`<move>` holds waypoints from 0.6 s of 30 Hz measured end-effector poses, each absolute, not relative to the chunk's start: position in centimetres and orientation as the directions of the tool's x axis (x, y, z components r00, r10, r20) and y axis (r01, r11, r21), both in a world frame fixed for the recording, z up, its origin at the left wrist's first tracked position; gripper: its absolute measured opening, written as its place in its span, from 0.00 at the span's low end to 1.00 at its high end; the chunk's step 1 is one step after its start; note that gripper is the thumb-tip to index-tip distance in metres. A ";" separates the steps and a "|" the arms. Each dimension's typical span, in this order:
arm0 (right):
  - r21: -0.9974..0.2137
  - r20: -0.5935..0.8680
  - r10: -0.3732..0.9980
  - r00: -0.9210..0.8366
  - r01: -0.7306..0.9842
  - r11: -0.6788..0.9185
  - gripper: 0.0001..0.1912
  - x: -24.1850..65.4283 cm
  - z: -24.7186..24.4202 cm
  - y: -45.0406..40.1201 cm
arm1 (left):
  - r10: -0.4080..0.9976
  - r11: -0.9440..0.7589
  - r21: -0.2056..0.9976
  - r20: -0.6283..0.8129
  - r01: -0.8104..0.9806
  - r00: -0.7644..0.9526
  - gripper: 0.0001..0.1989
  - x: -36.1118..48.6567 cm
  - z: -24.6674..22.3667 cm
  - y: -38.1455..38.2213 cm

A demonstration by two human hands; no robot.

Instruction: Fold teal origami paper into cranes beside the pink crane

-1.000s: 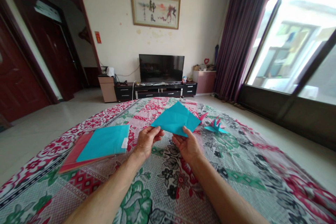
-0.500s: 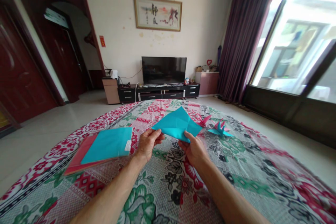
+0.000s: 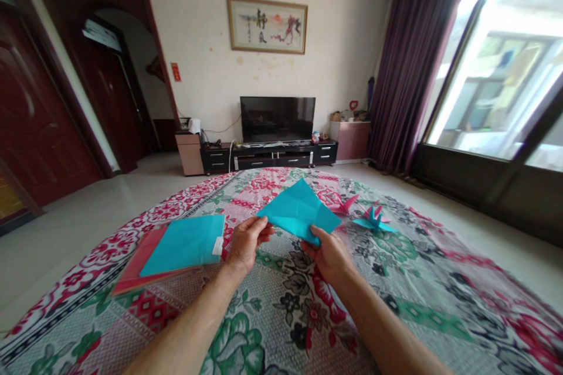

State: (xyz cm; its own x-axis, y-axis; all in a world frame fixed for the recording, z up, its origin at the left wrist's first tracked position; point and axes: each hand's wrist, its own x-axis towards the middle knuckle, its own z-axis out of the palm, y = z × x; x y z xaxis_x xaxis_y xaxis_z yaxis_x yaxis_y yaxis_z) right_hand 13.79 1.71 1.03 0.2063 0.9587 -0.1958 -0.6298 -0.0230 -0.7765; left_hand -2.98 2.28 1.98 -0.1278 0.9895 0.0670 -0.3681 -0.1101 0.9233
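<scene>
A sheet of blue paper (image 3: 299,208), creased and partly folded, is held up between both hands over the table. My left hand (image 3: 248,240) pinches its left corner between thumb and fingers. My right hand (image 3: 328,252) grips the lower right edge, thumb on top and fingers underneath. Right of the sheet lie a pink folded paper bird (image 3: 348,205) and a blue folded paper bird (image 3: 375,221), with more pink folded paper just behind the blue one. Left of my hands rests a stack of blue paper (image 3: 185,243) on top of red paper (image 3: 132,266).
A floral tablecloth (image 3: 237,334) covers the round table. Beyond it stand a low black cabinet (image 3: 255,161) and a television (image 3: 278,120). A dark curtain (image 3: 404,70) hangs beside the window on the right; wooden doors are on the left.
Both hands keep their hold on the blue paper, which has tilted slightly, its lower edge looking flatter. The whole view has shifted a little.
</scene>
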 end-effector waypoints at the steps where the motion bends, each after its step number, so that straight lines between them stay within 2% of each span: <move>1: -0.777 -0.191 0.960 0.205 -0.629 -0.020 0.11 13.8 1.0 1.7 | 0.989 -0.109 0.924 0.065 -0.366 -0.131 0.12 -3.0 1.9 2.3; 18: -0.795 -0.206 0.956 0.210 -0.605 -0.039 0.11 13.7 1.4 1.5 | 0.989 -0.094 0.907 0.036 -0.411 -0.147 0.13 -3.4 1.6 2.5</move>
State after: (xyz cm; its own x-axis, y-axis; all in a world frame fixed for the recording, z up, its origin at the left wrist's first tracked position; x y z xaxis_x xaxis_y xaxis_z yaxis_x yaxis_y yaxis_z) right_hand 13.69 1.52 1.37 0.2103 0.9556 -0.2064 -0.6050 -0.0387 -0.7953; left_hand -3.37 2.51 1.62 -0.1467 0.9885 0.0356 -0.4105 -0.0936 0.9070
